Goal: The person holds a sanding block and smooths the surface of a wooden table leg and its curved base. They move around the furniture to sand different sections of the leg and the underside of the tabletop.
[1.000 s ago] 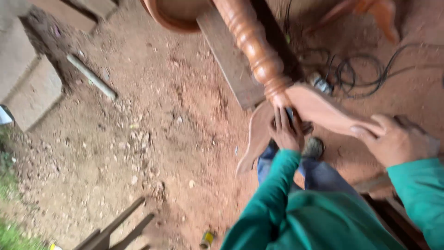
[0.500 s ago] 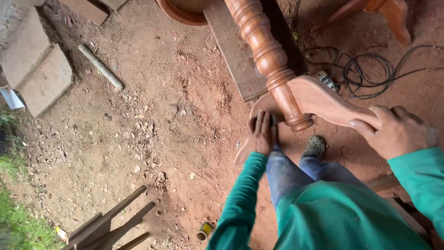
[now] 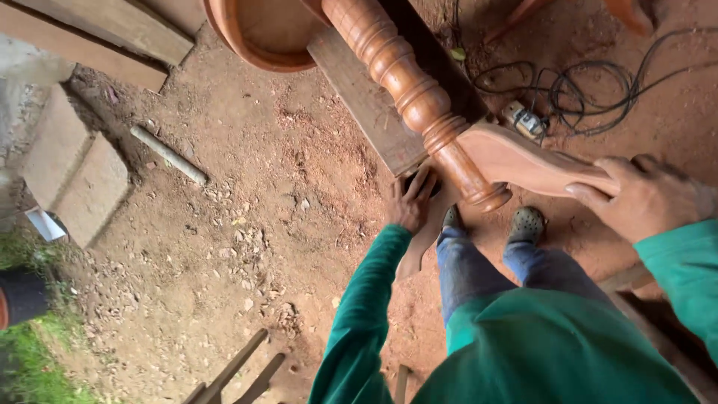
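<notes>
green long sleeves and shirt, blue jeans, grey-green perforated clogs, both hands bare.

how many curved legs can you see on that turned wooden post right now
2. One curved leg runs right, gripped by the right hand; the other runs down under the left hand. More may be hidden.

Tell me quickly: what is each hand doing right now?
Left hand: pressed on a curved wooden foot, fingers spread.
Right hand: gripping the other foot.

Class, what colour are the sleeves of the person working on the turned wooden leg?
Green sleeves, seen in the head view.
</notes>
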